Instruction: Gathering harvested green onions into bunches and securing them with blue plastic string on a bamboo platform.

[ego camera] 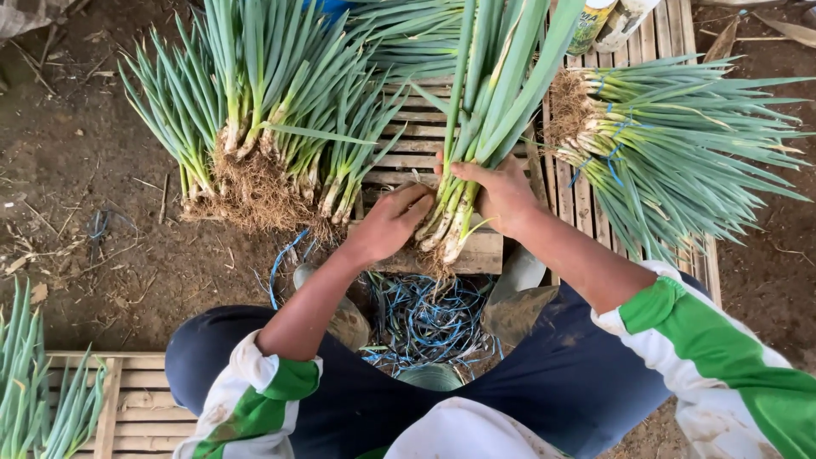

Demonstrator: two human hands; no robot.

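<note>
My right hand [501, 194] grips a bunch of green onions [489, 102] around its pale lower stalks, just above the roots. My left hand [393, 223] rests against the same bunch's white ends from the left, fingers curled on them. The bunch lies lengthwise on a wooden slatted crate [416, 136], leaves pointing away from me. A loose pile of green onions with brown roots [255, 127] lies to the left. A tied bundle with blue string [671, 144] lies to the right.
A heap of blue ties [429, 319] sits between my muddy boots [518, 306] on the dirt ground [76, 170]. Another wooden crate [136, 399] with more green onions [34, 391] is at lower left. Bottles [608, 21] stand at the top.
</note>
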